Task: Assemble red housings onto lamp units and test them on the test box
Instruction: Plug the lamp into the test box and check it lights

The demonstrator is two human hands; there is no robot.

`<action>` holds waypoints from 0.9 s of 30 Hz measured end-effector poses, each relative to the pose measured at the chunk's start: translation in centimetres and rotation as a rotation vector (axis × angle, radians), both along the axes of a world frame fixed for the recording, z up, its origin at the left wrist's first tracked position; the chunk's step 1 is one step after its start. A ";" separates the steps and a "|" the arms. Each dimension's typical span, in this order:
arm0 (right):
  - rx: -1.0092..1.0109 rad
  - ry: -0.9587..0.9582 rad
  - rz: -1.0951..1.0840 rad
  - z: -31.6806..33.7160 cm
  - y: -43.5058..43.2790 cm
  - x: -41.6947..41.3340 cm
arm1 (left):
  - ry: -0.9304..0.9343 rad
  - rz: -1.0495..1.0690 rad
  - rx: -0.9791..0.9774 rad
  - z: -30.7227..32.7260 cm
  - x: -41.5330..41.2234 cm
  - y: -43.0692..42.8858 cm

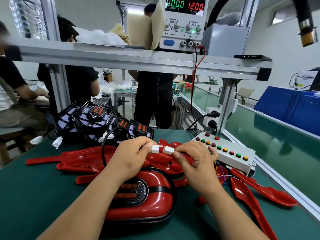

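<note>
Head view: left hand (pixel 131 153) pinched a white plug (pixel 156 148); right hand (pixel 195 160) pinched a second white plug (pixel 168 150), end to end above the red-housed lamp unit (pixel 147 198) on the green table (pixel 34 196), test box (pixel 230 158) just beside.

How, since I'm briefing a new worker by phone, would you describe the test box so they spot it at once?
Start at the green table under the shelf carrying the power supply. Just right of the person's right hand, by the upright post, lies the test box. It alone is a pale flat box topped with rows of red, green and amber buttons, among red housings.
</note>
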State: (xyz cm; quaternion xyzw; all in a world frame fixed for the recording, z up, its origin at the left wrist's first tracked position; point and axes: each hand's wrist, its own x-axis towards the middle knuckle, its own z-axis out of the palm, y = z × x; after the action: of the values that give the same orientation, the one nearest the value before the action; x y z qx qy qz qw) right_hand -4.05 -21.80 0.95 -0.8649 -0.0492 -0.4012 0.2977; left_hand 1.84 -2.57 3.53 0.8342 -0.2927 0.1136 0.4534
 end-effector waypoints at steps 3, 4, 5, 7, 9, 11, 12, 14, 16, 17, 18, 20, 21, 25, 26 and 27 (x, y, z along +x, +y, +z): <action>-0.003 0.001 0.010 0.1 0.1 -0.1 | 0.002 -0.005 -0.004 0.0 0.1 -0.1; -0.006 0.004 0.010 0.1 0.1 -0.1 | 0.006 -0.008 -0.001 -0.1 0.1 -0.1; -0.010 0.007 0.010 0.1 0.1 -0.1 | 0.011 -0.013 0.002 -0.1 0.1 -0.2; -0.017 0.011 0.009 0.1 0.1 -0.2 | 0.015 -0.026 0.003 -0.2 0.0 -0.2; -0.030 0.016 0.006 0.2 0.1 -0.2 | 0.011 -0.043 0.000 -0.1 0.0 -0.2; -0.047 0.023 0.000 0.2 0.1 -0.2 | 0.000 -0.059 0.000 0.0 -0.2 -0.2; -0.055 0.027 -0.003 0.2 0.1 -0.2 | -0.006 -0.063 0.001 0.0 -0.3 -0.2; -0.069 0.026 -0.003 0.2 0.1 -0.2 | -0.021 -0.058 0.007 0.1 -0.4 -0.2; -0.092 0.007 -0.008 0.2 0.1 -0.2 | -0.046 -0.045 0.012 0.2 -0.5 -0.2; -0.105 0.001 -0.014 0.3 0.1 -0.2 | -0.055 -0.041 0.015 0.2 -0.5 -0.2; -0.119 -0.002 -0.020 0.3 0.1 -0.2 | -0.057 -0.041 0.022 0.2 -0.5 -0.3; -0.149 -0.010 -0.028 0.3 0.3 -0.2 | -0.059 -0.042 0.049 0.2 -0.6 -0.4; -0.159 -0.014 -0.030 0.2 0.3 -0.2 | -0.066 -0.039 0.062 0.2 -0.7 -0.5; -0.150 -0.006 -0.018 0.2 0.4 -0.1 | -0.073 -0.025 0.066 0.2 -0.7 -0.6; -0.145 -0.006 -0.013 0.1 0.4 -0.1 | -0.071 -0.024 0.062 0.2 -0.7 -0.7; -0.140 -0.009 -0.008 0.1 0.5 -0.1 | -0.068 -0.026 0.054 0.2 -0.7 -0.7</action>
State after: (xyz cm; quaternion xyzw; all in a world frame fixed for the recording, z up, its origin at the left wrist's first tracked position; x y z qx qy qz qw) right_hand -4.18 -21.30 1.06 -0.8820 -0.0753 -0.4017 0.2346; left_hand 1.13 -3.28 3.69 0.8379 -0.3215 0.1281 0.4222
